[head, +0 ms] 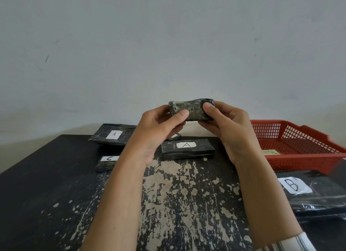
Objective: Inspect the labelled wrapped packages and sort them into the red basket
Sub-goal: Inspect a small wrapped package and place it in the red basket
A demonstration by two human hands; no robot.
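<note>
Held aloft: dark wrapped package (191, 110), long axis horizontal, no label showing. Lying flat below: far-left A package (113, 134); central A package (187, 147); C package (106, 162), left, partly hidden; B package (314, 194), near right. Mesh-walled red basket (303, 162) stands far right, just beyond the B package.

Both forearms reach forward. Left grip (159, 125) and right grip (224, 125) pinch opposite ends of one package (194, 109), thumbs in front. The fingers behind are probably curled.

The packages (187, 149) are wrapped in shiny plastic with white paper labels. The red basket (297, 144) is plastic mesh. The black desk (46, 185) paint is scratched and rough.
</note>
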